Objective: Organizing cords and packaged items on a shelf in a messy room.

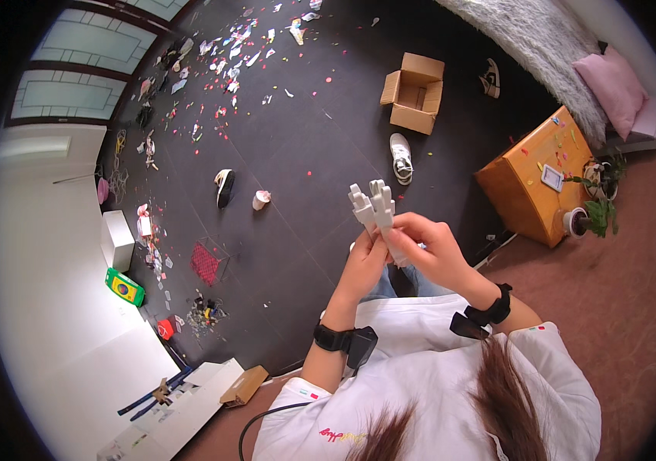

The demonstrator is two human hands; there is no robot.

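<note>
A pair of white gloves (382, 206) is held up in front of my lap, with the glove fingers pointing away from me. My left hand (364, 269) is closed round the lower part of the gloves. From the right side, my right hand (439, 253) pinches them with thumb and fingers near the middle. The inner sides of both palms are hidden. Beyond the gloves, a white and grey sneaker (401, 159) lies on the dark floor.
Scraps of paper and litter (228, 73) cover the far left floor. An open cardboard box (414, 115) stands ahead. Another shoe (225, 189) and a white cup (261, 200) lie to the left. At right is a wooden table (524, 184) with a potted plant (576, 222).
</note>
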